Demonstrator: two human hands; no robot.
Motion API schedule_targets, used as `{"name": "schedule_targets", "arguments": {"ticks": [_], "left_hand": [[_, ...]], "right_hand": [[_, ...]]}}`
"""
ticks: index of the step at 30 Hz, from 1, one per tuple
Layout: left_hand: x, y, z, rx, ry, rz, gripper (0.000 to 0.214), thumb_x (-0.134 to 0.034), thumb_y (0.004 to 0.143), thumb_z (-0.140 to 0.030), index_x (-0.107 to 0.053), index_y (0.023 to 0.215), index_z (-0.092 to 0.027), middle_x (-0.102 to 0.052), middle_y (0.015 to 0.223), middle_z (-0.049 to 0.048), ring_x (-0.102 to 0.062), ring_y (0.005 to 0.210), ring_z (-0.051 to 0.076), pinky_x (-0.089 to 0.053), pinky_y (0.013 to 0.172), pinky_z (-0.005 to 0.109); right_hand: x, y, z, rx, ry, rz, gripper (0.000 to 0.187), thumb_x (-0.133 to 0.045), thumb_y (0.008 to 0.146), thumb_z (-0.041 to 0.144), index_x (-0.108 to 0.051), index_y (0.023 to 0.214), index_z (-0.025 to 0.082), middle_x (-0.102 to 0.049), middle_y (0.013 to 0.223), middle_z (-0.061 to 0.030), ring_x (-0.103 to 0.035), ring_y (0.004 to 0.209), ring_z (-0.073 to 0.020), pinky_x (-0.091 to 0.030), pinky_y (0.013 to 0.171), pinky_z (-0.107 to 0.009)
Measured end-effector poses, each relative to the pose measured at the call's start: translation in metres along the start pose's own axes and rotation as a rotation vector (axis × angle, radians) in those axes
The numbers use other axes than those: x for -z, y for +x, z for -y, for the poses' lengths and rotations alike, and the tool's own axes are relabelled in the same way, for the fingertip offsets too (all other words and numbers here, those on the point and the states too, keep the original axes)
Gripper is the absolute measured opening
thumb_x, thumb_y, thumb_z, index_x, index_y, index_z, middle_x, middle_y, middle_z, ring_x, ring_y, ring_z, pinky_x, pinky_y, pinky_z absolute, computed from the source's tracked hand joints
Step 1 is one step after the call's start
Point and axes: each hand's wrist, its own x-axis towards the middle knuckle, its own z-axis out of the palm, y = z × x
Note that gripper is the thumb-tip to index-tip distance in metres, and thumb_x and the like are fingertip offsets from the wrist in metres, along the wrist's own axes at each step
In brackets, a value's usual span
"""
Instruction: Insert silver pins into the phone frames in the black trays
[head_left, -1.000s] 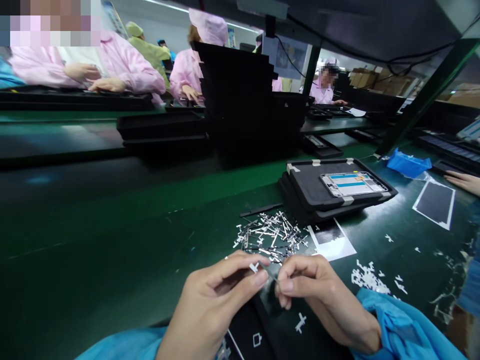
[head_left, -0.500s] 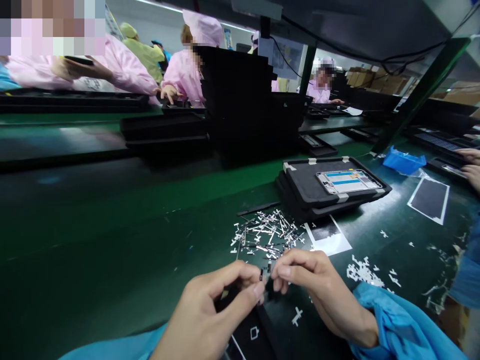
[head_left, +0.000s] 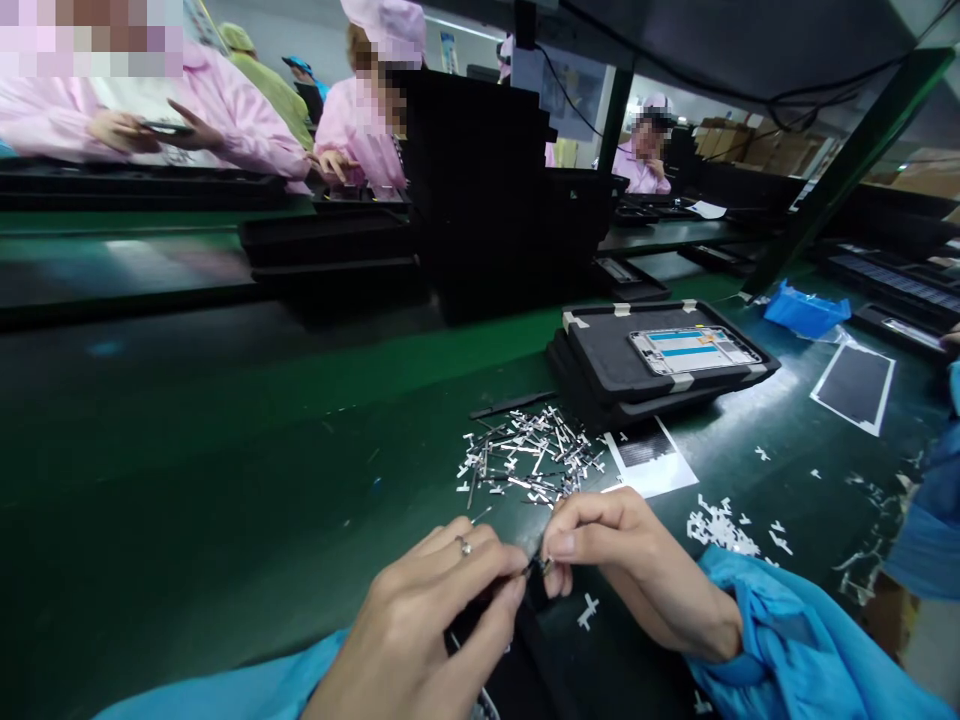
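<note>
My left hand, with a ring on one finger, is closed in a pinch at the bottom middle. Its thumb and forefinger hold a small dark strip-like part, mostly covered by the fingertips. On the part's other side, my right hand pinches it too, so the fingertips of both hands nearly meet. Just beyond them lies a loose pile of thin black and silvery-white strips. Beneath my left hand a dark flat object is partly visible; I cannot make out its kind.
A phone frame with blue strips rests on stacked black foam trays. White scraps lie beside my right sleeve. Further right are a blue bin and a dark sheet. Tall black trays stand behind; people in pink sit opposite.
My left hand has rolled over, its ring now showing, and its fingertips have come closer to my right hand's. The small dark part is now more hidden. The view has shifted slightly.
</note>
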Motion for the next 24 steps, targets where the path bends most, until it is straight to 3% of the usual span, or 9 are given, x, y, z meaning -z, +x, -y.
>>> {"name": "schedule_targets", "arguments": {"ticks": [5, 9, 13, 16, 18, 21, 23, 24], "left_hand": [[0.011, 0.007, -0.009, 0.119, -0.119, 0.106, 0.014, -0.049, 0.08, -0.022, -0.058, 0.069, -0.023, -0.059, 0.061, -0.009, -0.056, 0.055, 0.004, -0.042, 0.054, 0.008], [0.032, 0.0, -0.007, 0.204, -0.127, -0.038, 0.019, -0.053, 0.077, -0.034, -0.061, 0.062, -0.026, -0.063, 0.06, -0.0094, -0.057, 0.049, 0.005, -0.042, 0.046, 0.006], [0.05, -0.029, 0.013, 0.296, -0.007, -0.139, 0.01, -0.057, 0.074, -0.038, -0.062, 0.07, -0.031, -0.065, 0.067, -0.011, -0.059, 0.055, 0.006, -0.043, 0.05, 0.004], [0.054, -0.053, 0.027, 0.37, 0.041, -0.104, 0.011, -0.056, 0.074, -0.04, -0.062, 0.07, -0.031, -0.064, 0.067, -0.0106, -0.059, 0.056, 0.006, -0.043, 0.053, 0.005], [0.055, -0.063, 0.03, 0.436, 0.04, -0.068, 0.016, -0.053, 0.076, -0.043, -0.062, 0.069, -0.031, -0.065, 0.067, -0.0098, -0.059, 0.058, 0.007, -0.043, 0.05, 0.006], [0.055, -0.067, 0.028, 0.512, 0.06, -0.018, 0.022, -0.049, 0.078, -0.045, -0.061, 0.069, -0.029, -0.064, 0.07, -0.0079, -0.06, 0.063, 0.009, -0.043, 0.05, 0.01], [0.054, -0.065, 0.025, 0.512, 0.079, 0.006, 0.025, -0.046, 0.079, -0.044, -0.06, 0.067, -0.027, -0.062, 0.069, -0.0062, -0.059, 0.063, 0.01, -0.044, 0.051, 0.013], [0.053, -0.064, 0.023, 0.512, 0.087, 0.021, 0.026, -0.044, 0.08, -0.043, -0.06, 0.067, -0.026, -0.062, 0.069, -0.0052, -0.058, 0.064, 0.011, -0.044, 0.053, 0.015]], "right_hand": [[-0.001, 0.003, -0.003, 0.002, -0.084, -0.006, 0.017, -0.055, 0.073, 0.028, -0.054, 0.063, 0.015, -0.051, 0.056, 0.0013, -0.047, 0.054, -0.0093, -0.037, 0.055, -0.021], [0.007, -0.01, 0.01, 0.051, -0.304, -0.059, 0.017, -0.053, 0.079, 0.025, -0.053, 0.064, 0.017, -0.05, 0.064, 0.0023, -0.045, 0.063, -0.0089, -0.034, 0.06, -0.019], [0.043, -0.043, 0.017, 0.185, -0.994, -0.289, 0.024, -0.046, 0.086, 0.033, -0.049, 0.066, 0.019, -0.05, 0.067, 0.0013, -0.047, 0.062, -0.0117, -0.035, 0.056, -0.021], [0.079, -0.069, 0.008, 0.286, -1.411, -0.415, 0.031, -0.041, 0.087, 0.041, -0.048, 0.065, 0.02, -0.048, 0.06, 0.0005, -0.045, 0.051, -0.0126, -0.036, 0.049, -0.024], [0.09, -0.081, -0.001, 0.375, -1.7, -0.439, 0.025, -0.035, 0.089, 0.036, -0.052, 0.081, 0.019, -0.053, 0.071, -0.0042, -0.052, 0.064, -0.0183, -0.041, 0.059, -0.031], [0.072, -0.086, -0.014, 0.601, -1.88, -0.284, 0.027, -0.03, 0.088, 0.021, -0.05, 0.105, 0.013, -0.057, 0.09, -0.0115, -0.054, 0.084, -0.0253, -0.04, 0.076, -0.044], [0.043, -0.086, -0.026, 0.777, -1.79, -0.098, 0.029, -0.026, 0.088, 0.016, -0.052, 0.102, 0.013, -0.059, 0.087, -0.0093, -0.055, 0.083, -0.0216, -0.039, 0.084, -0.044], [0.028, -0.085, -0.034, 0.83, -1.759, 0.03, 0.028, -0.028, 0.088, 0.011, -0.054, 0.097, 0.015, -0.06, 0.084, -0.0052, -0.056, 0.079, -0.0168, -0.039, 0.087, -0.038]]}}
